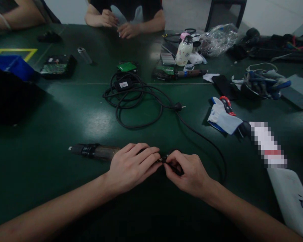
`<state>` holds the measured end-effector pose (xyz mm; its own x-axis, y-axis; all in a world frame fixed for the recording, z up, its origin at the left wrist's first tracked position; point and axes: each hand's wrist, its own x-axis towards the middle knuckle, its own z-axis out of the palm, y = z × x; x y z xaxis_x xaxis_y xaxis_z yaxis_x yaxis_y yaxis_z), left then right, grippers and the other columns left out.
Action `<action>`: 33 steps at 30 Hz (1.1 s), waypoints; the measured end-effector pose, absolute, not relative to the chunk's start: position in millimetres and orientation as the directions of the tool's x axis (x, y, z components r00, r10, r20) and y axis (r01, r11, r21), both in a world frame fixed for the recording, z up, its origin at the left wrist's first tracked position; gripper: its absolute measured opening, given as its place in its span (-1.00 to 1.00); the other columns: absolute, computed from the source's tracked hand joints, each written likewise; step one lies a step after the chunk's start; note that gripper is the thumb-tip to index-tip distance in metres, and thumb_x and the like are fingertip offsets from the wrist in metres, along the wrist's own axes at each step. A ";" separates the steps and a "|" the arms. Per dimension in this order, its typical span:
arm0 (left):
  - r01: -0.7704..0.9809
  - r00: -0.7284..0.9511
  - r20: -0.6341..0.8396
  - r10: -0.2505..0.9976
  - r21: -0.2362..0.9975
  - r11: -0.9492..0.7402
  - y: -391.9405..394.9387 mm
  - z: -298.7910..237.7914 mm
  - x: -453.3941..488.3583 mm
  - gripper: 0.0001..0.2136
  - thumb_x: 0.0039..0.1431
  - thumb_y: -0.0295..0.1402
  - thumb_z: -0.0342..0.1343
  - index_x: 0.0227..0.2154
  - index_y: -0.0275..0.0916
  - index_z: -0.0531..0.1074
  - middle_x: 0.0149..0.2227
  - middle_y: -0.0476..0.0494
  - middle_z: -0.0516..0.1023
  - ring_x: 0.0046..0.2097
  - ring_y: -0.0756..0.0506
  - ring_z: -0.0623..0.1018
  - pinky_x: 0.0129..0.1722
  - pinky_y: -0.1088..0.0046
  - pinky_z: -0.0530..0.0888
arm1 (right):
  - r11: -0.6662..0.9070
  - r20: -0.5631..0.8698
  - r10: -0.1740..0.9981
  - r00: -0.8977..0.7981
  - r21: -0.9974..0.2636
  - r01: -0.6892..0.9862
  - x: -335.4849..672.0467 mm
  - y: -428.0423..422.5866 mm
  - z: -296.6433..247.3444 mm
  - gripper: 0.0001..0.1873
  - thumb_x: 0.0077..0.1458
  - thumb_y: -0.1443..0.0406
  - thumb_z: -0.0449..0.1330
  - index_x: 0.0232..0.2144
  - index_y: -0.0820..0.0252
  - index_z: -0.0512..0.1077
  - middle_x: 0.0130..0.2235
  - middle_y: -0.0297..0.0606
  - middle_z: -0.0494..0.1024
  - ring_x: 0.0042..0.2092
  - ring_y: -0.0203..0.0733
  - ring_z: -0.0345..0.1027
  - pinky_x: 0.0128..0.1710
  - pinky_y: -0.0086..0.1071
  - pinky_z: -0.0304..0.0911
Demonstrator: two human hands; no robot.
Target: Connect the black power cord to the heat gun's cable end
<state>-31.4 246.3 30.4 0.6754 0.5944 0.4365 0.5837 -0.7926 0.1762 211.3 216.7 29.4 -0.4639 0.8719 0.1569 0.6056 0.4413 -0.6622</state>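
A dark cylindrical tool (96, 151), like an electric screwdriver, lies on the green table (65, 111) near the front edge, its tip pointing left. My left hand (132, 164) is wrapped over the tool's right end. My right hand (185, 171) pinches the plug of a black cable (204, 137) right at that end, fingertips of both hands almost touching. The cable runs from my right hand up to a loose coil (133, 97) with a black power adapter (123, 84) in the table's middle.
A work glove with a red-handled tool (223, 114) lies right. Circuit boards (127, 66), a white bottle (183, 51), plastic bags and more gloves (265, 84) crowd the far right. A dark box (7, 90) sits left. Other people's hands (127, 30) rest at the far edge.
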 end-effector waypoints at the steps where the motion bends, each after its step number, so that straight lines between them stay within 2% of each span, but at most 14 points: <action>1: 0.582 0.679 0.431 0.594 0.178 -0.794 246.3 30.7 -31.4 -0.75 0.35 -0.25 0.23 0.04 -0.14 0.53 0.12 0.06 0.62 0.03 -0.12 0.58 -0.10 0.26 0.45 | 0.441 0.157 0.872 -0.463 -0.662 0.606 211.3 216.7 29.5 -0.93 0.32 0.31 0.20 -0.23 0.14 0.36 -0.44 -0.46 0.42 -0.48 -0.38 0.29 -0.47 -0.46 0.12; 4: 0.565 0.695 0.418 0.585 0.186 -0.804 246.2 30.5 -32.0 -0.68 0.35 -0.27 0.22 0.12 -0.11 0.50 0.16 0.05 0.60 0.05 -0.13 0.57 -0.09 0.26 0.45 | 0.443 0.158 0.871 -0.465 -0.660 0.606 211.2 217.1 29.9 -0.93 0.33 0.31 0.21 -0.23 0.14 0.36 -0.44 -0.46 0.43 -0.47 -0.38 0.31 -0.47 -0.46 0.14; 10: 0.587 0.668 0.432 0.606 0.194 -0.786 246.7 30.3 -30.5 -0.81 0.37 -0.28 0.21 0.00 -0.12 0.55 0.07 0.05 0.65 0.02 -0.10 0.58 -0.11 0.28 0.44 | 0.448 0.162 0.871 -0.464 -0.650 0.614 210.8 217.4 31.5 -0.94 0.33 0.31 0.20 -0.23 0.13 0.36 -0.44 -0.45 0.44 -0.49 -0.38 0.29 -0.49 -0.46 0.12; 14: 0.571 0.707 0.404 0.581 0.158 -0.805 247.6 32.1 -31.6 -0.70 0.37 -0.25 0.20 0.12 -0.11 0.52 0.18 0.01 0.59 0.05 -0.12 0.58 -0.10 0.25 0.46 | 0.444 0.158 0.872 -0.464 -0.655 0.612 210.1 216.8 32.7 -0.94 0.33 0.30 0.19 -0.23 0.14 0.37 -0.43 -0.44 0.45 -0.47 -0.36 0.31 -0.48 -0.46 0.14; 16: 0.557 0.713 0.404 0.574 0.171 -0.813 247.5 32.0 -32.3 -0.68 0.37 -0.29 0.20 0.14 -0.11 0.51 0.17 0.02 0.60 0.06 -0.12 0.57 -0.09 0.26 0.46 | 0.443 0.155 0.872 -0.465 -0.654 0.613 209.9 216.5 32.6 -0.94 0.34 0.30 0.19 -0.23 0.14 0.37 -0.43 -0.43 0.45 -0.47 -0.36 0.31 -0.48 -0.46 0.14; 21: 0.579 0.675 0.424 0.604 0.203 -0.790 245.8 30.4 -31.3 -0.77 0.38 -0.30 0.21 0.04 -0.11 0.54 0.08 0.08 0.64 0.02 -0.09 0.58 -0.09 0.28 0.44 | 0.449 0.159 0.869 -0.469 -0.652 0.611 210.2 216.7 30.5 -0.93 0.33 0.30 0.20 -0.23 0.15 0.36 -0.45 -0.45 0.43 -0.50 -0.38 0.29 -0.49 -0.47 0.12; 26: 0.559 0.706 0.401 0.583 0.191 -0.807 246.3 30.7 -31.9 -0.65 0.37 -0.29 0.20 0.17 -0.12 0.48 0.18 0.07 0.59 0.05 -0.12 0.56 -0.09 0.26 0.45 | 0.439 0.158 0.876 -0.456 -0.654 0.616 209.6 217.1 30.9 -0.93 0.34 0.30 0.19 -0.24 0.14 0.36 -0.44 -0.44 0.45 -0.49 -0.37 0.30 -0.48 -0.47 0.13; 31: 0.572 0.671 0.433 0.602 0.215 -0.791 246.2 30.1 -30.8 -0.78 0.36 -0.31 0.23 0.03 -0.11 0.55 0.06 0.08 0.65 0.01 -0.08 0.58 -0.10 0.30 0.44 | 0.438 0.148 0.874 -0.462 -0.651 0.620 209.4 217.2 32.8 -0.95 0.33 0.30 0.19 -0.22 0.14 0.37 -0.43 -0.42 0.48 -0.49 -0.36 0.30 -0.50 -0.47 0.13; 33: 0.579 0.669 0.432 0.605 0.207 -0.788 246.3 30.9 -30.7 -0.77 0.37 -0.28 0.22 0.04 -0.12 0.55 0.07 0.04 0.65 0.01 -0.09 0.59 -0.10 0.29 0.45 | 0.437 0.148 0.874 -0.462 -0.654 0.617 209.7 217.1 32.6 -0.95 0.33 0.30 0.19 -0.22 0.14 0.37 -0.43 -0.42 0.48 -0.49 -0.36 0.31 -0.50 -0.47 0.14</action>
<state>-30.7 246.3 30.9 0.6688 0.6050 0.4320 0.5794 -0.7883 0.2069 209.7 217.1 32.6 -0.4619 0.8744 0.1482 0.6175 0.4370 -0.6540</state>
